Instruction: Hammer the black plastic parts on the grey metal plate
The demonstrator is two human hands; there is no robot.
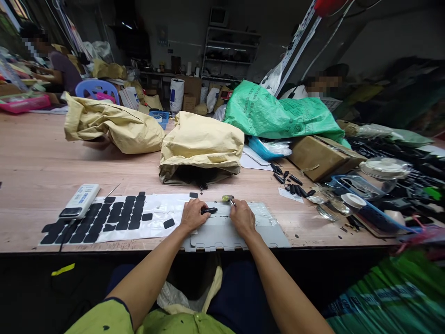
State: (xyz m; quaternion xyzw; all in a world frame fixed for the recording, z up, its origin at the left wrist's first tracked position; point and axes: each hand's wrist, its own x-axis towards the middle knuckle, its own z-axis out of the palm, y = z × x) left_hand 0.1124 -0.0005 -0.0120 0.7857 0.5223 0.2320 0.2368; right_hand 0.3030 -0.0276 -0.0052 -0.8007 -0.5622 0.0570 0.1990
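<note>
My left hand (192,214) is closed on a small black cylindrical part (209,210), which points to the right over a grey board (236,232). In my right hand (242,216) is a small hammer (227,198) with a yellowish head, its handle gripped in the fingers. The hammer head sits just above and to the right of the black part, apart from it. Left of my hands lies a white sheet (160,204) with rows of black rounded stickers (118,213). A loose black sticker (168,223) rests near my left wrist.
Beyond my hands, a yellow paper sack (201,139) lies with its mouth facing me, dark pieces inside. Several black parts (295,188) lie to the right, before a cardboard box (323,157). A white device (81,199) stands at left. Two people sit farther back.
</note>
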